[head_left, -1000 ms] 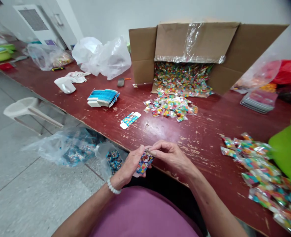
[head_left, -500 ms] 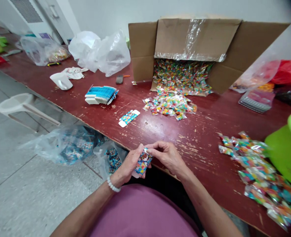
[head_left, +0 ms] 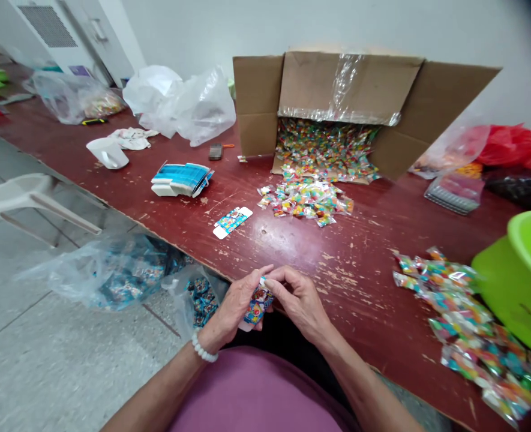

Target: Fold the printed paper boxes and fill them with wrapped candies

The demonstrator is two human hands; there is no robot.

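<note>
A small printed candy box, blue and multicoloured, is between my hands at the table's near edge. My left hand, with a pale beaded bracelet at the wrist, wraps round its body. With thumb and forefinger, my right hand pinches the white flap at the box's upper end. One flat printed box lies on the table just beyond. Farther left is a stack of flat blue boxes. Small wrapped candies spill from an open cardboard carton.
More wrapped candies lie at right beside a green basin. A white mug and plastic bags are at back left. Below the table edge, bags of filled packets sit near a white stool.
The view has shifted slightly, so the table things appear a little lower and further left. My fingers have moved slightly at the box's upper flap; both hands keep their hold.
</note>
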